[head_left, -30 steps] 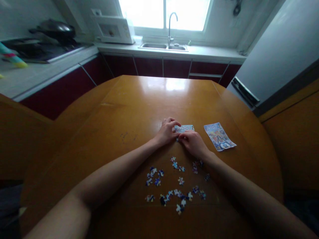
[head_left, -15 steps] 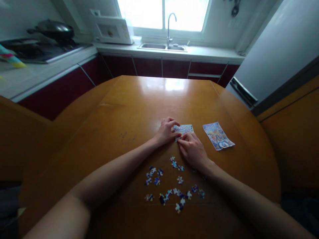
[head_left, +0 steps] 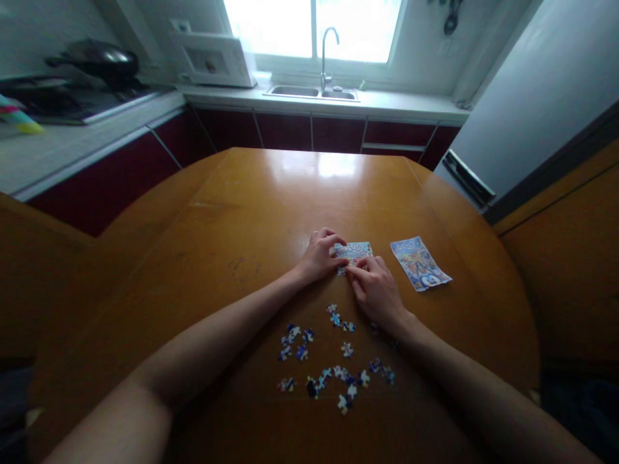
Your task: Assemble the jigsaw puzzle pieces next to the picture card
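Note:
A partly joined jigsaw puzzle (head_left: 358,249) lies flat on the wooden table, pale blue and white along its far edge. My left hand (head_left: 319,256) grips its left side, with the thumb at the near corner and the fingers bent over the far one. At the near edge, my right hand (head_left: 380,290) has thumb and fingertips pressed together on a jigsaw piece, mostly hidden by the fingers. A small bit of puzzle (head_left: 341,270) shows just left of those fingertips. Several loose jigsaw pieces (head_left: 347,350) are scattered nearer to me, some partly behind my right wrist.
A printed picture sheet (head_left: 420,263) lies right of the puzzle on the table (head_left: 232,212). Beyond the table are a sink (head_left: 294,91) with a tap, a white microwave (head_left: 213,61) and a stove with a wok (head_left: 97,58). A fridge (head_left: 527,96) stands at the right.
My right fingertips have shifted slightly right along the puzzle's near edge, uncovering a bit of puzzle at its corner. My left hand keeps its place. The whole view has shifted slightly.

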Available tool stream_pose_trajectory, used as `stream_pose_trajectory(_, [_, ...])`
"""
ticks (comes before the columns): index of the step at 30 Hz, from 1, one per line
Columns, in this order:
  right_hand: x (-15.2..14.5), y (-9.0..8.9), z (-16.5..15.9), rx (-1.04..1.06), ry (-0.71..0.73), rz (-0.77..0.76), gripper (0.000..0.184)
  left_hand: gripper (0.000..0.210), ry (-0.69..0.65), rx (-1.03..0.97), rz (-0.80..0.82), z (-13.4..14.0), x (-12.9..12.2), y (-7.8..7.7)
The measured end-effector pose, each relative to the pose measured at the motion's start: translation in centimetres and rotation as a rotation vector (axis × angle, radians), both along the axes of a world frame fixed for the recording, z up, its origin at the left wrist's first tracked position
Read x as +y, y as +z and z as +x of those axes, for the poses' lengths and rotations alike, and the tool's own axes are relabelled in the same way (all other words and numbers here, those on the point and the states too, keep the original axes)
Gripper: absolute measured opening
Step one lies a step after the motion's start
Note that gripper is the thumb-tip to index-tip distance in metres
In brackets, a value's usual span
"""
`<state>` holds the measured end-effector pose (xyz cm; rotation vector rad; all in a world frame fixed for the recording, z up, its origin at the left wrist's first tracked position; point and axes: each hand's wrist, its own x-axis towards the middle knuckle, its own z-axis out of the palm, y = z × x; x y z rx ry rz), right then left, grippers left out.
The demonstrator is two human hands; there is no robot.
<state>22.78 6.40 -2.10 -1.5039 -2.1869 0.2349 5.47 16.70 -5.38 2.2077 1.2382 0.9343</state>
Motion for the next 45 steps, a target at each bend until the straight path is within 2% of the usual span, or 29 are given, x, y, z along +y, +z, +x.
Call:
stream_pose_trajectory(14, [0.0, 0.2, -0.7, -0.112, 0.028, -0.018, 0.023, 0.029, -0.003, 0.010, -0.013, -0.1, 0.0, 0.4])
stream_pose_trajectory(24, [0.1, 0.1, -0.5, -0.112, 0.064, 0.002, 0.022, 0.028, 0.005, 0.008, -0.010, -0.1, 0.1, 0.1])
stream_pose_trajectory(33, [0.3, -0.3, -0.5, 0.026, 0.027, 0.015, 0.023, 0.028, -0.013, 0.020, 0.015, -0.2, 0.2, 0.2])
stream_pose_trajectory(37, [1.6, 1.1, 1.6, 0.244, -0.087, 0.104, 0.034, 0.020, 0.021, -0.089, 0.007, -0.1, 0.2, 0.4])
stream_pose_trajectory(40, [2.6, 3.0, 4.0, 0.384, -0.221, 0.196, 0.032, 0.015, 0.105, -0.205, -0.055, 0.0, 0.2, 0.5])
stream_pose_trajectory(43, [2.8, 4.2, 5.3, 0.437, -0.256, 0.226, 0.029, 0.015, 0.136, -0.254, -0.091, 0.0, 0.2, 0.5])
stream_pose_trajectory(45, [2.5, 4.1, 5.2, 0.455, -0.242, 0.201, 0.027, 0.015, 0.140, -0.254, -0.091, 0.0, 0.2, 0.5])
